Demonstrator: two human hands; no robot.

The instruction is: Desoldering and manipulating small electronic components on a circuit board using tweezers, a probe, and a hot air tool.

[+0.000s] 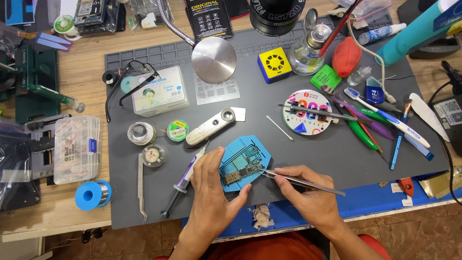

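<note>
A small green circuit board [243, 168] lies clamped on a blue hexagonal holder [250, 147] on the grey mat [308, 154]. My left hand [211, 185] rests on the holder's left side, fingers flat, thumb against its lower edge. My right hand [310, 192] pinches metal tweezers [301, 180] whose tips touch the board's right edge. A syringe [187, 175] with a purple body lies just left of my left hand.
A second pair of tweezers [140, 185], solder spools [94, 193], small tins [154, 155], a cotton swab [280, 127], a toothbrush [385, 118], screwdrivers [361, 130], a parts box [77, 149], a glass bottle [308, 48] and a red blower [346, 57] crowd the mat and bench. A crumpled tissue [262, 216] lies at the front edge.
</note>
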